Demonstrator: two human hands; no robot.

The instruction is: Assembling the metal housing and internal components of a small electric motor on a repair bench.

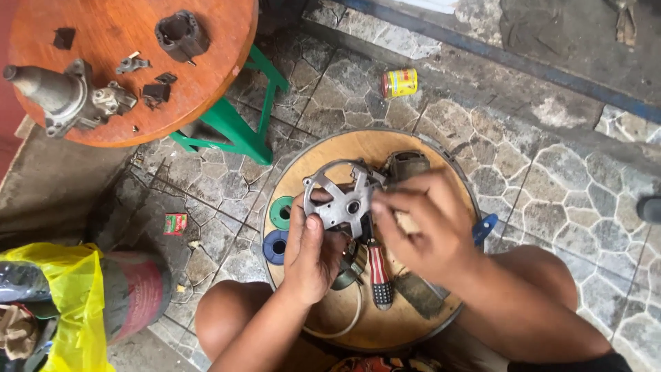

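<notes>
My left hand (311,251) grips a round grey metal bracket (342,196) with spokes and a central bearing hole, holding it up over a round wooden board (323,148). My right hand (420,224) pinches the bracket's right edge with its fingertips. Below the hands on the board lies a screwdriver (380,272) with a red, white and dark patterned handle. Behind the bracket sits a dull metal motor part (406,164). A green ring (281,212) and a blue ring (275,246) lie at the board's left edge.
A round orange stool top (206,76) on green legs at upper left carries a grey metal housing (65,96), a dark cylinder (180,34) and small parts. A yellow tin (399,83) stands on the stone floor. A yellow bag (65,303) and red-grey cylinder (138,293) lie at lower left.
</notes>
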